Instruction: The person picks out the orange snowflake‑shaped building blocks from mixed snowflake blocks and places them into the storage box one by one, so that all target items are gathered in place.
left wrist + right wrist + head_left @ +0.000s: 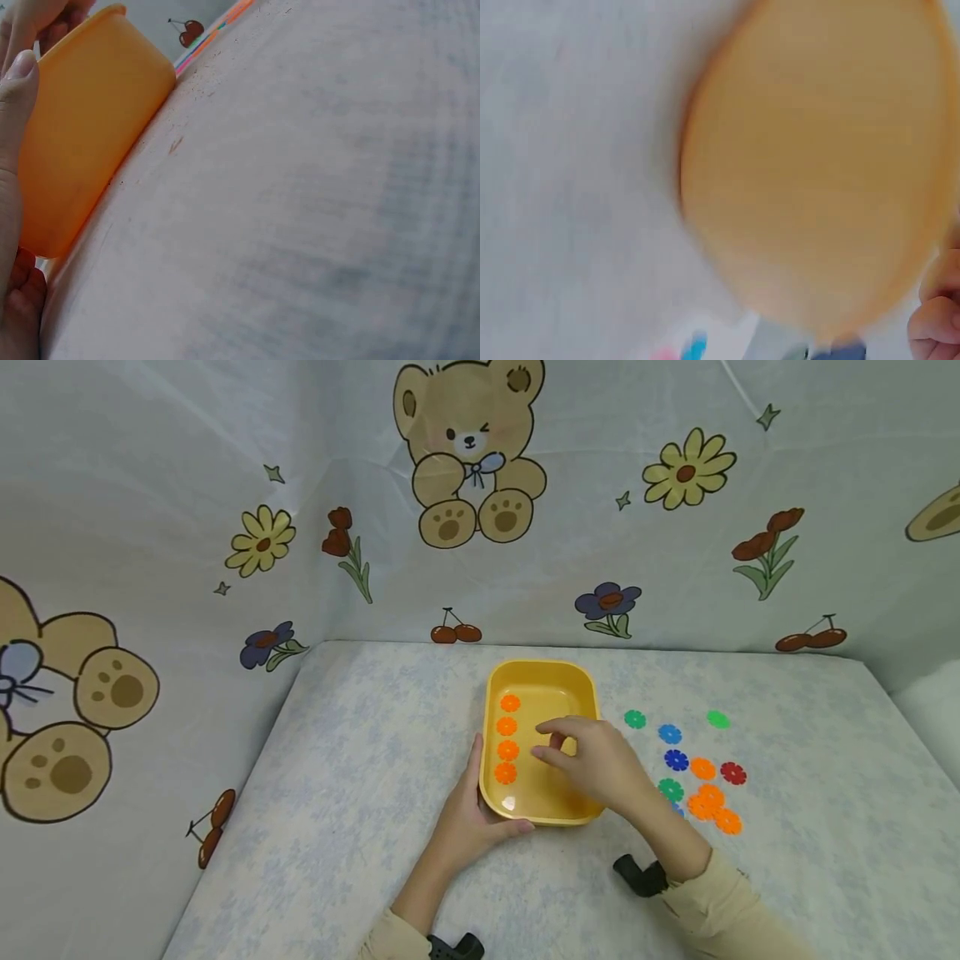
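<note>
A yellow rectangular tray (551, 806) stands on the table, its near left corner gripped by my left hand (467, 822). The left thumb lies along the near rim and the fingers run up the left wall. In the left wrist view the tray's outer wall (97, 112) shows beside the thumb. Several orange flower-shaped discs (507, 727) form a column along the tray's left side. Above the tray's middle hovers my right hand (600, 760), thumb and forefinger apart with nothing visible between them. The right wrist view is blurred and shows the tray wall (817, 165).
Right of the tray lie loose flower discs: green (635, 719), light green (717, 719), blue (670, 734), dark blue (676, 760), red (733, 773) and several orange ones (727, 821). A printed cloth wall (480, 585) rises behind the table (360, 760).
</note>
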The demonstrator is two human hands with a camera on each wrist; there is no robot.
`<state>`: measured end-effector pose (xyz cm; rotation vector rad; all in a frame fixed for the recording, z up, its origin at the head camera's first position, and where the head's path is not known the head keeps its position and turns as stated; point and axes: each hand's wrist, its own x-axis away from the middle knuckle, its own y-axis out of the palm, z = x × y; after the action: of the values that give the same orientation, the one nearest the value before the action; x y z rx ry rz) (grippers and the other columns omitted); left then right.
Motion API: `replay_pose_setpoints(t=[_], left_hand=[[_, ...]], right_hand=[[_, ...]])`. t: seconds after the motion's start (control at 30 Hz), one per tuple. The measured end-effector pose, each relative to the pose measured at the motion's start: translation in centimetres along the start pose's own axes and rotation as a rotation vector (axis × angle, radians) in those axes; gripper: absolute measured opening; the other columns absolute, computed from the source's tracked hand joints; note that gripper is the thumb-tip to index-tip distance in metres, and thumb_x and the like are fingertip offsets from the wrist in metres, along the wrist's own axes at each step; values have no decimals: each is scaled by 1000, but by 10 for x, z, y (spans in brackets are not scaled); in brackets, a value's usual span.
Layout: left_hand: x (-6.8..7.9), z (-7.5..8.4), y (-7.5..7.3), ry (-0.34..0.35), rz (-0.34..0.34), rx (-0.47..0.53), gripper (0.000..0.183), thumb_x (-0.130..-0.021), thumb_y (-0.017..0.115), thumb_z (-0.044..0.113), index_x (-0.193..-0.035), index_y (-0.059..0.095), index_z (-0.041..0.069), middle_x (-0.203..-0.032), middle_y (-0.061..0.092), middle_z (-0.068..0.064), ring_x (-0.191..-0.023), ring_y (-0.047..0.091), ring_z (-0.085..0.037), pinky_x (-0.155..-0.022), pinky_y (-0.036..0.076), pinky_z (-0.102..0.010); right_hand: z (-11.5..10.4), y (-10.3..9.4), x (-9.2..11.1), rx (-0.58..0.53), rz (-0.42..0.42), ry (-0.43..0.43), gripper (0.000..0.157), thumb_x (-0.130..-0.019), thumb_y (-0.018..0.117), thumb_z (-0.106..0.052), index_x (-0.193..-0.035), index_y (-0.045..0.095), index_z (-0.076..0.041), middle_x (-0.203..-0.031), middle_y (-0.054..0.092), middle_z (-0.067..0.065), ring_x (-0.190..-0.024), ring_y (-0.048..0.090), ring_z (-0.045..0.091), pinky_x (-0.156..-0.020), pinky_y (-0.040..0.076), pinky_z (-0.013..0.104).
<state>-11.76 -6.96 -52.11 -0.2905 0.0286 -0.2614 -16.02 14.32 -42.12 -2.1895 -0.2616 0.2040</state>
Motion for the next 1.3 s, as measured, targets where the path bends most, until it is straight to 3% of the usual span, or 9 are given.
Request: replay_pose_setpoints(t=[0.1,0.23,0.43,0.6,0.73,1.03,1.17,1.3], left_hand=[[0,0,1,8,6,14,131,-69,88,48,-160,-5,36,-165,12,19,-149,26,-5,-122,27,-43],[0,-1,1,17,12,18,132,-69,90,45,-160,-5,35,-165,12,17,-149,24,-6,-122,26,-44],[0,-2,1,6,13,16,132,-68,90,46,-160,-5,36,-165,12,17,-149,23,-4,-123,25,-43],[0,-2,0,14,11,5,132,-68,89,47,-160,-5,35,-166,11,14,-150,22,-6,-123,24,-44],[0,-2,-1,16,16,-9,132,-68,89,48,-160,-5,34,-165,11,15,-150,22,-7,-122,25,-45],[-1,-2,1,24,10,3,132,-69,89,46,-160,-5,35,-165,11,18,-150,22,-7,-122,25,-45],[-1,-2,1,20,12,3,131,-69,89,45,-160,-5,35,-164,11,20,-150,22,-6,-122,25,-45],[-1,-2,1,17,12,9,131,-69,90,44,-159,-5,38,-164,11,20,-150,22,-6,-122,25,-44]], right_hand=[[20,-19,9,14,101,2,32,-92,72,-32,-118,71,-13,-86,64,-4,-56,43,15,-46,38,22],[60,-41,23,58,174,80,36,-95,68,-32,-124,67,-11,-92,63,2,-60,44,18,-45,39,22],[120,-61,44,186,84,272,49,-98,63,-33,-138,54,-6,-108,62,15,-61,46,20,-47,38,26],[157,-67,56,227,-35,344,59,-96,64,-34,-142,49,-1,-116,59,24,-88,58,34,-62,51,39],[170,-66,60,233,-91,337,56,-93,68,-33,-137,55,1,-110,60,23,-95,57,36,-75,53,51],[179,-68,61,224,-124,356,52,-90,72,-37,-127,64,-1,-115,62,25,-100,57,40,-84,49,61],[180,-70,60,192,-133,372,47,-89,74,-34,-120,65,-1,-112,63,23,-97,56,37,-83,50,58],[181,-68,61,155,-126,388,41,-88,75,-30,-117,61,-3,-100,61,17,-89,54,31,-72,52,42]])
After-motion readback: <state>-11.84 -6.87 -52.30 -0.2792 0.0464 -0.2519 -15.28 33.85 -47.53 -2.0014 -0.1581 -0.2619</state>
